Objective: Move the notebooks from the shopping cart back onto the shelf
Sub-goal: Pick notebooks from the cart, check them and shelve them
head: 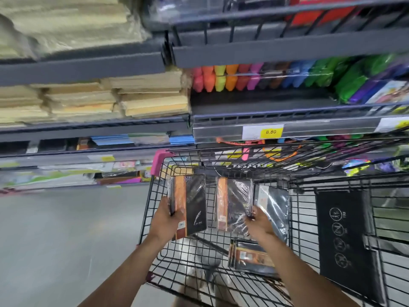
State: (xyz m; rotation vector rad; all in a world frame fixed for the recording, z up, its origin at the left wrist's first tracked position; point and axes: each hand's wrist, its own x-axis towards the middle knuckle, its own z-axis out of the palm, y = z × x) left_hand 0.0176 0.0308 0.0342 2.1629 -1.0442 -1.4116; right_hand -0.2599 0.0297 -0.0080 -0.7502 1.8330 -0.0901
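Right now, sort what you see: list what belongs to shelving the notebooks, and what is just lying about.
Job: left hand gripping left notebook; right hand gripping middle notebook; leaning notebook; flat notebooks on the cart floor; shopping cart; shelves.
Lying about: black flap with symbols; 8.80 price tag; coloured packs; tan paper stacks.

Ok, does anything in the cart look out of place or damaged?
Nothing stands out as damaged. Loose in the cart, one notebook stands on edge and a wrapped stack lies flat on its floor.
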